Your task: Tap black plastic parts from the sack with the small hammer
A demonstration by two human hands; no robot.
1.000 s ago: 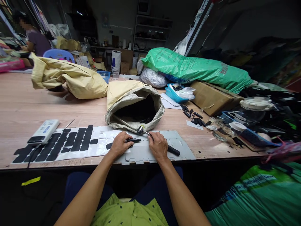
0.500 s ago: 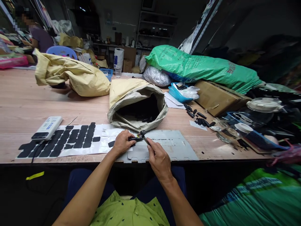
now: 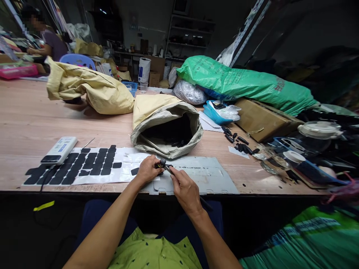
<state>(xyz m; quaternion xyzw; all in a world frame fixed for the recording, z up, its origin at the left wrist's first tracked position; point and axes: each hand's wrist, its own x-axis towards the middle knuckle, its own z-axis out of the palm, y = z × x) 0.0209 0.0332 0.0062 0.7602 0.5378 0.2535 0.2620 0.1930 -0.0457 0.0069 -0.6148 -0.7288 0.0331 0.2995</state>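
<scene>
From my head camera, my left hand [image 3: 147, 170] pinches a black piece [image 3: 169, 165] against the board [image 3: 218, 175], just in front of the mouth of the bag [image 3: 148, 112]. My right hand [image 3: 185, 188] is closed round the hammer [image 3: 162, 162], well up the shaft, its head right at my left fingertips. I can't tell whether the head touches the piece or sits just above it.

As I judge it, the likeliest harm is a struck finger, since the head is so close to my pinch. The piece is thin and dark and could roll or skid if that pinch slackens. The board, loose as it looks, might slide, and a wide swing could catch the bag's rim.

Half a second ago the head stood further right, over the piece's free end, and more of the piece showed; now the head is by my fingers and hides part of it. My left hand's grip looks the same. The whole scene sits slightly further right in view.
</scene>
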